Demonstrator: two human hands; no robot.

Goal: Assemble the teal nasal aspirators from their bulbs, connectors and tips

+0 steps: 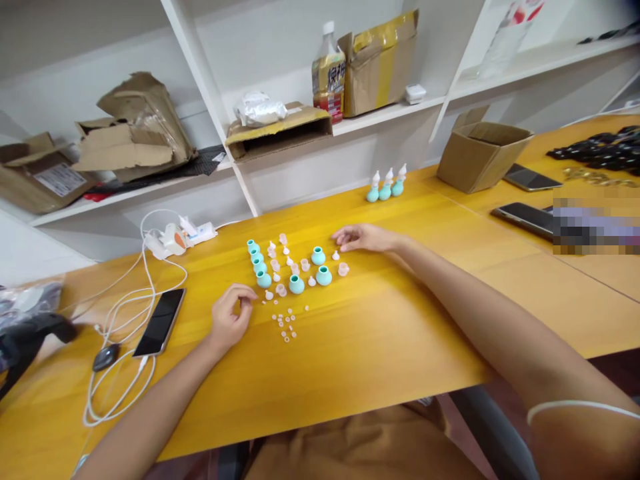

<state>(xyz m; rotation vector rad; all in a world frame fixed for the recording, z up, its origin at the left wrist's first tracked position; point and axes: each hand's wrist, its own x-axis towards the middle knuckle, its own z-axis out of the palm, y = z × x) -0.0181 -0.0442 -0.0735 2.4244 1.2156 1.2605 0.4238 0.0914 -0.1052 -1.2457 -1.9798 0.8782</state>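
Left hand (233,315) and right hand (367,238), fingers parted, flanking turquoise pots (297,285), three gourds (385,192) near back edge of table (380,340)

Brown clothing (360,445) shows below, and a thin white band (575,403) crosses the right arm (465,312).

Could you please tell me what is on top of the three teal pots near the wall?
Each teal pot carries a pale, pointed top; the covered insides cannot be seen.
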